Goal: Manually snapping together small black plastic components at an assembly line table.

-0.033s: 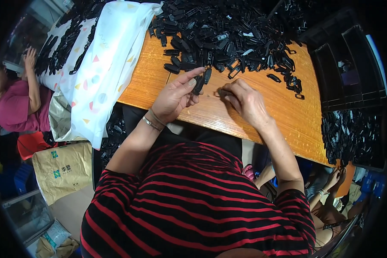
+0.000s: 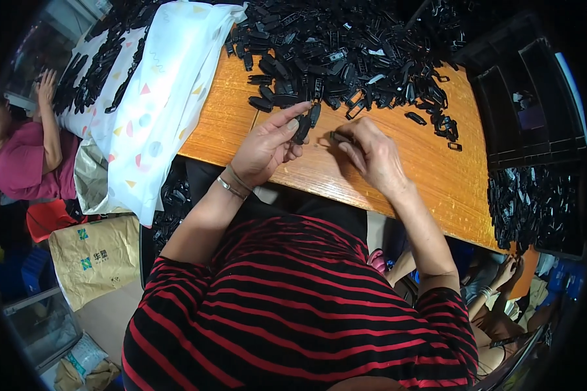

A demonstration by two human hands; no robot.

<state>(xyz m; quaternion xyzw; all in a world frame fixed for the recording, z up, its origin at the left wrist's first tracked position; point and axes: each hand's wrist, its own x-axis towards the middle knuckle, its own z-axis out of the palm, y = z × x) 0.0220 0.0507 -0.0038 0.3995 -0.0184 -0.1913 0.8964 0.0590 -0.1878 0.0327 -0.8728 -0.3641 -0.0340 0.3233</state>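
My left hand (image 2: 265,148) pinches a small, long black plastic part (image 2: 302,129) between thumb and fingers, its index finger stretched out. A second black piece seems to lie against it, but I cannot tell whether the two are joined. To its right, just above the wooden table (image 2: 319,173), my right hand (image 2: 377,156) has its thumb and fingertips closed together. A small dark bit shows at those fingertips, too small to name. Beyond both hands spreads a large heap of black plastic parts (image 2: 346,62), some solid and some open frames.
A patterned white plastic sheet (image 2: 156,111) drapes at the left, with more black parts behind it. At the right stand a black crate (image 2: 535,98) and a container of black parts (image 2: 535,205). A brown paper sack (image 2: 98,260) sits lower left. Other people work at both sides.
My right hand has shifted very slightly, its fingertips a little higher. My left hand and the black part in it stay in place.
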